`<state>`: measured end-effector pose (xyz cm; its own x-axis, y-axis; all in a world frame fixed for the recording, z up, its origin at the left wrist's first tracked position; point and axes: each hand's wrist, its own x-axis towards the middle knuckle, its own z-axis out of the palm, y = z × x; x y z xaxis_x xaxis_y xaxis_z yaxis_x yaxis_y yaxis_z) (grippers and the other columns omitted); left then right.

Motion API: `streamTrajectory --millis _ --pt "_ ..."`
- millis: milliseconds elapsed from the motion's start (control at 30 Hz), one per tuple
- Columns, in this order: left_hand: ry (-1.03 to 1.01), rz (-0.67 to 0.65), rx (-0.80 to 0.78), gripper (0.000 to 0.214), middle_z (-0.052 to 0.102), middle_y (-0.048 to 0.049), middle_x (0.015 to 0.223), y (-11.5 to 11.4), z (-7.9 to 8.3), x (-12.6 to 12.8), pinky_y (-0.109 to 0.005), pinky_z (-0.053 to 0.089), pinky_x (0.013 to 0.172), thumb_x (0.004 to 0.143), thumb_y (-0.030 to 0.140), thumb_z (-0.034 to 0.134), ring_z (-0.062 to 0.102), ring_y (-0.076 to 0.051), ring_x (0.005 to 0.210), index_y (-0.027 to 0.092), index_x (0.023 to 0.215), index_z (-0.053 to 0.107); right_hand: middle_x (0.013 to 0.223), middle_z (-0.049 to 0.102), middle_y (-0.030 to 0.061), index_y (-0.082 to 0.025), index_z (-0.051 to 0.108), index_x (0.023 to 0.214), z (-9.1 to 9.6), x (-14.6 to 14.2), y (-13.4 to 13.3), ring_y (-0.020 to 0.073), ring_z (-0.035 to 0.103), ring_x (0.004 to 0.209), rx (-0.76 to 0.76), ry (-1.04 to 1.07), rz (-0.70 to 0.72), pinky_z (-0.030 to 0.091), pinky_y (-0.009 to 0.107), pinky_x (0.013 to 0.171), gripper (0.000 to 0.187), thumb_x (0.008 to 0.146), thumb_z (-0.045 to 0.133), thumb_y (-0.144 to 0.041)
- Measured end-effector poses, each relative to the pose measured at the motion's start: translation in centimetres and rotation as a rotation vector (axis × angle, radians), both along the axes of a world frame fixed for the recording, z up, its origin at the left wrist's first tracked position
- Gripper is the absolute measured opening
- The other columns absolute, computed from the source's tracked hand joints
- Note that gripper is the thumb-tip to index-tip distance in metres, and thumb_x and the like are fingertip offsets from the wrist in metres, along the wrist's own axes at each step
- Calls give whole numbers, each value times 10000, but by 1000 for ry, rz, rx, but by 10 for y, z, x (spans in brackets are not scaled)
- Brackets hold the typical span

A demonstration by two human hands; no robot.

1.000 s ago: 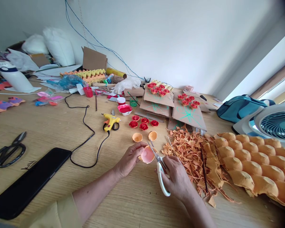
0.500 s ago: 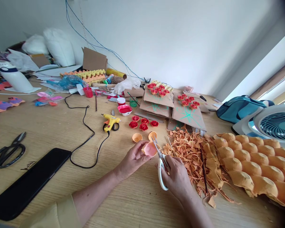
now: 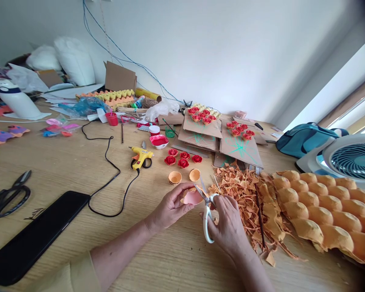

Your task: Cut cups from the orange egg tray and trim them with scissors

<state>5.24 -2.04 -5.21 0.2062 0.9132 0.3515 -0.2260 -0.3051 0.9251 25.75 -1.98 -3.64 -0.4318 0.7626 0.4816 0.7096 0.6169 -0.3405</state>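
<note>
Between the thumb and fingers of my left hand [image 3: 172, 207] is an egg-carton cup [image 3: 192, 197], pinkish inside with an orange edge. My right hand [image 3: 229, 223] grips white-handled scissors [image 3: 208, 219]. Their blades are spread apart at the cup's right rim. Just beyond, two orange cut cups, one on the left [image 3: 174, 177] and one on the right [image 3: 194, 175], rest on the table. Several red paper roses [image 3: 183, 163] sit behind them. A heap of orange carton scraps [image 3: 239, 194] lies right beside my right hand.
An orange egg tray [image 3: 319, 202] lies at the right, near a fan [image 3: 357, 158]. A yellow glue gun [image 3: 141, 157] trails a black cord. Left are a black phone [image 3: 39, 237] and black scissors [image 3: 13, 194]. Cardboard sheets [image 3: 240, 150] bearing red roses stand behind, beside a red paint bowl [image 3: 159, 141].
The scissor blades have opened wider and now reach over the cup's rim. The cup has tilted slightly in my left hand. The whole view has shifted a little.
</note>
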Motion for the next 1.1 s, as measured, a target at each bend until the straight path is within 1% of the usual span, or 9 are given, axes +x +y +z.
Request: streamTrajectory --millis 167,300,367,467,533,600,833,967,1100 --pt "-37 -24 -56 447 583 -76 1241 -1 1 0 -287 505 919 842 260 703 557 -220 1189 258 1266 562 717 486 -33 -227 418 786 -1 2 1 159 488 675 -12 31 47 381 418 905 192 871 583 -273" --pt "-36 -10 -56 438 594 -67 1245 -1 4 -1 -329 457 1006 848 276 698 549 -223 1198 261 1269 578 679 471 -50 -229 404 765 0 2 0 141 474 627 -56 69 79 387 409 897 209 886 569 -264" --pt "-63 -21 -60 422 587 -63 1249 -1 5 -1 -349 453 1019 851 286 695 547 -225 1192 263 1256 581 665 466 -53 -231 386 755 0 1 0 140 470 619 -77 81 93 396 402 882 226 896 559 -268" --pt "-111 -63 -117 397 588 -75 1204 -2 6 -2 -365 521 925 855 321 688 576 -230 1105 241 1228 576 652 454 -50 -235 356 734 -1 1 0 146 462 622 -108 86 104 411 387 847 256 910 538 -276" --pt "-140 -77 -147 391 601 -82 1179 -2 5 -2 -374 544 882 858 347 683 591 -225 1046 228 1215 577 648 443 -46 -238 340 724 -2 1 -1 153 457 634 -126 87 109 417 374 819 272 918 525 -282" --pt "-178 -82 -161 390 616 -81 1175 -2 2 -3 -381 548 881 860 365 680 598 -218 1024 228 1212 585 648 433 -43 -239 330 717 -1 0 -1 159 457 651 -146 89 113 418 361 793 285 925 517 -291" --pt "-303 -133 -234 324 655 -78 1175 1 -7 -3 -414 525 927 879 370 656 629 -231 1048 221 1166 628 661 452 -30 -236 332 701 0 -1 -2 172 477 703 -223 103 110 420 326 745 307 932 516 -320" --pt "-253 -100 -207 393 636 -77 1250 2 -6 -5 -392 533 906 865 392 670 608 -247 1107 250 1226 607 699 491 -30 -233 388 754 -5 -2 -1 160 484 684 -213 88 84 425 347 800 234 932 511 -322" --pt "-93 -7 -164 411 615 -91 1308 0 0 -6 -337 514 925 874 373 663 574 -261 1193 235 1256 594 755 536 -13 -231 430 813 -6 -1 1 176 503 717 -201 41 48 420 373 833 177 924 521 -333"
